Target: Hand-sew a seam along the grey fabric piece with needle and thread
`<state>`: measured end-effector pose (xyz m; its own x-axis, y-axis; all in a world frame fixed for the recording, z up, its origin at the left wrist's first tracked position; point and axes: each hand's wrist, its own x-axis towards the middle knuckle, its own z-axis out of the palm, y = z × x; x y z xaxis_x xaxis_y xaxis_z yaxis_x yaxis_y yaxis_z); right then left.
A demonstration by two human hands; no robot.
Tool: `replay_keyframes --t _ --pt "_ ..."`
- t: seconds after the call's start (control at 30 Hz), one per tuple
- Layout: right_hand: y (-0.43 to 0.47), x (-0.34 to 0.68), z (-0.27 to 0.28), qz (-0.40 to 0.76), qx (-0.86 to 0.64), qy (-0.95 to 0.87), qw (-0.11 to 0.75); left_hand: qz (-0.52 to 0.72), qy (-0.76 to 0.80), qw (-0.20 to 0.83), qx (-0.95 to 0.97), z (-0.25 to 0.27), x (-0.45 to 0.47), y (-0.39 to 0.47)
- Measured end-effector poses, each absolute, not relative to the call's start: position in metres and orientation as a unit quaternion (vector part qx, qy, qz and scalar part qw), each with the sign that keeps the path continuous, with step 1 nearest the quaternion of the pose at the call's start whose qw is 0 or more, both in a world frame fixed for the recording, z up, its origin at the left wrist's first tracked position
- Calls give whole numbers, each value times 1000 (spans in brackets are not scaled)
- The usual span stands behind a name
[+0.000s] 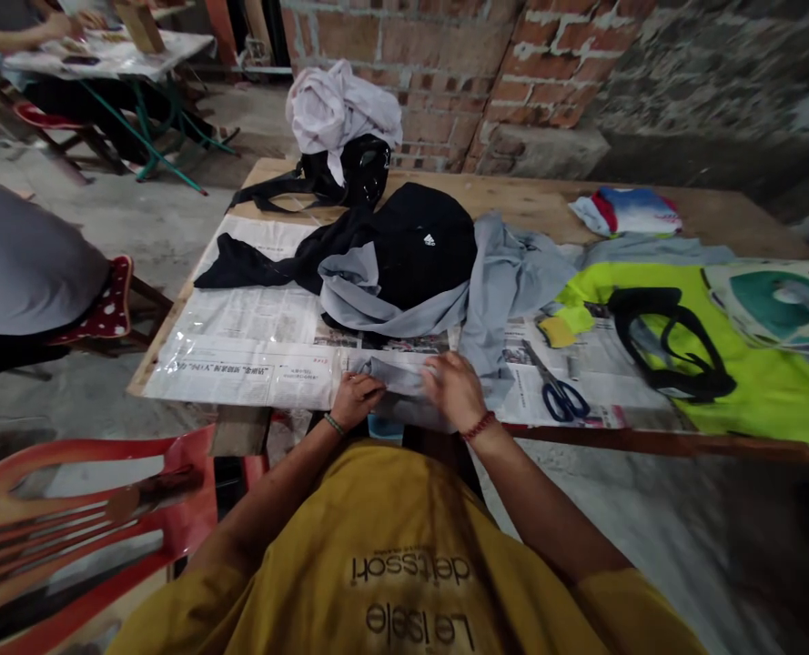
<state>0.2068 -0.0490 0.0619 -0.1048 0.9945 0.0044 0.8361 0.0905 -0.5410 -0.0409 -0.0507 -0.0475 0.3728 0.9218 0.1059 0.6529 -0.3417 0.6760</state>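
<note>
A black and grey garment (424, 246) with a small white logo lies spread over newspaper on the table. At the front edge, a grey piece of cloth (399, 375) stretches between my two hands. My left hand (358, 398) is closed on the left end of this cloth, fingertips pressed together. My right hand (455, 391), slightly blurred, has its fingers bent on the right end. A grey sleeve (496, 291) hangs down close to my right hand. Scissors (562, 398) with dark blue handles lie to the right of that hand.
The wooden table (506, 191) carries newspaper (240, 364), a black bag (363, 168) under pinkish cloth (336, 105), a neon-yellow garment (691, 364), a black strap (670, 350) and a folded bundle (629, 211). A red chair (192, 509) stands left; seated people (28, 255) are beyond.
</note>
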Motion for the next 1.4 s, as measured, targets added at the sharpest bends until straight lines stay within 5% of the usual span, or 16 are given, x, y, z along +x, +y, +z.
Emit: replay_keyframes --t 0.33,0.83,1.07,1.23,1.4 --pt "-15 160 27 442 -592 -665 111 221 509 253 792 -48 -40 -48" --pt "7 178 22 566 -645 -407 314 222 487 254 805 -48 -42 -47" --pt "18 181 49 695 -528 -314 374 222 492 253 803 -43 -39 -48" --pt "45 187 80 646 -527 -320 451 198 506 262 798 -40 -39 -47" --pt "78 232 123 456 -622 -394 500 197 511 274 791 -37 -39 -48"
